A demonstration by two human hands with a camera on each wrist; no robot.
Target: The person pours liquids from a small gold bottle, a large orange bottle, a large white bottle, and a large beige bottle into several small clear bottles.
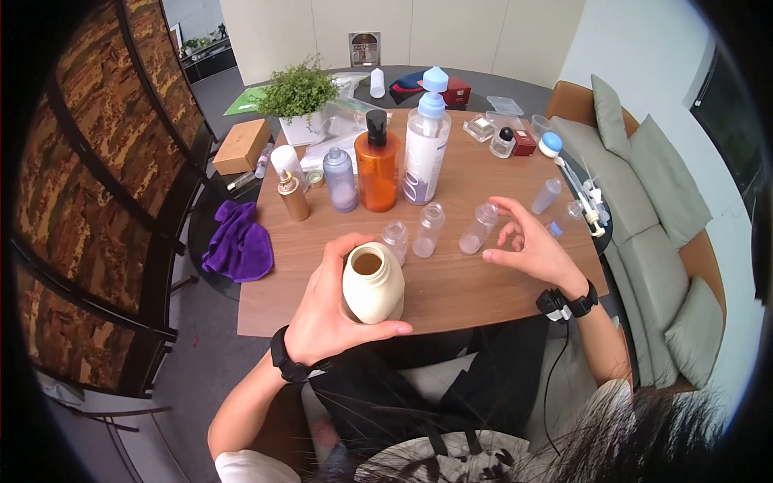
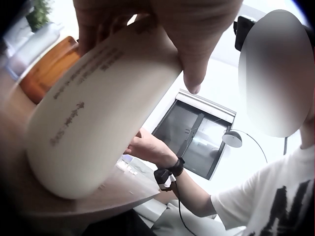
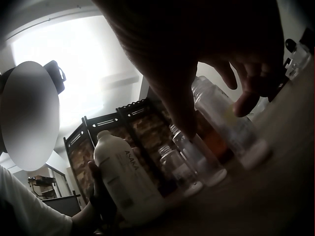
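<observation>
My left hand [image 1: 318,310] grips a cream-coloured bottle [image 1: 377,296] near the table's front edge, its neck uncapped and tilted toward the head camera. Printed lettering runs along the bottle's side in the left wrist view. To its right stands a group of small clear bottles with open necks: a short one [image 1: 394,241] beside the cream bottle, a taller one [image 1: 427,235] in the middle, and a third [image 1: 478,231] at the right. My right hand [image 1: 535,251] is at that third bottle, thumb and index finger spread, the index fingertip right at its neck.
Behind stand a purple-tinted bottle [image 1: 341,185], an orange pump bottle [image 1: 378,173], a tall clear bottle with a blue top [image 1: 427,153] and a gold spray bottle [image 1: 293,197]. A small frosted tube [image 1: 547,196] is at right, a purple cloth [image 1: 237,243] at left.
</observation>
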